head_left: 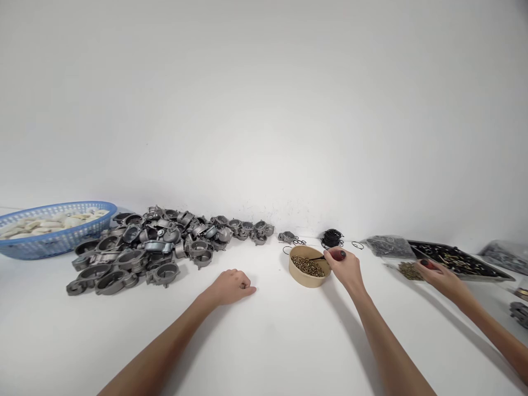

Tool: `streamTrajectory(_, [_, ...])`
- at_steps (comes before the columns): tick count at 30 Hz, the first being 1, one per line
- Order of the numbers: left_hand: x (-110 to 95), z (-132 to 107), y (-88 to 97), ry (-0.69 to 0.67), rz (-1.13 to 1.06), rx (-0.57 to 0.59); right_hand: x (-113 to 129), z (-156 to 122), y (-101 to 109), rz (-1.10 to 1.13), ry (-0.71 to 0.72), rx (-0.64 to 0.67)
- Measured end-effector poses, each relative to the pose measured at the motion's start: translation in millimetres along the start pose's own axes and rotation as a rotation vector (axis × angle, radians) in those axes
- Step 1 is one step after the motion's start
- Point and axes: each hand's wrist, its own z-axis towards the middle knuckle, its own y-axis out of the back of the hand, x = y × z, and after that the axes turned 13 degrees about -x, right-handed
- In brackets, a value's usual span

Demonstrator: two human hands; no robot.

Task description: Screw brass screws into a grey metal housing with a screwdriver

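My left hand (231, 286) rests on the white table (272, 341) as a loose fist, holding nothing, right of a heap of grey cast metal housings (157, 247). My right hand (345, 265) grips a small tool with a dark red handle (339, 254); its black tip reaches over the rim of a tan paper bowl (308, 275). The bowl holds several small brass screws (307, 266). My right hand touches the bowl's right edge.
A blue plastic basket (53, 242) of pale parts stands far left. Black rubber rings (332, 238) lie behind the bowl. At right, a co-worker's hand (439, 276) sits by a brass screw pile (409, 270) and a black tray (462, 258). A white wall runs behind.
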Motion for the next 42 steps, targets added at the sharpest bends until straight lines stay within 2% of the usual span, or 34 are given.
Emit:
streamTrajectory(26, [2.2,-0.4,-0.5,0.008,-0.001,0.003,-3.2,1.5,-2.4,0.049,-0.05,0.036])
streamTrajectory(33, [1.9,0.7,-1.1,0.005,-0.009,0.0,-5.0,2.3,-2.0,0.149,-0.177,0.013])
streamTrajectory(37, [0.6,0.5,-0.4,-0.001,-0.01,-0.009,-4.2,2.2,-3.0,0.259,-0.258,0.041])
streamTrajectory(42, [0.8,0.1,-0.3,-0.007,-0.02,-0.02,-1.3,1.5,-2.7,0.288,-0.276,0.024])
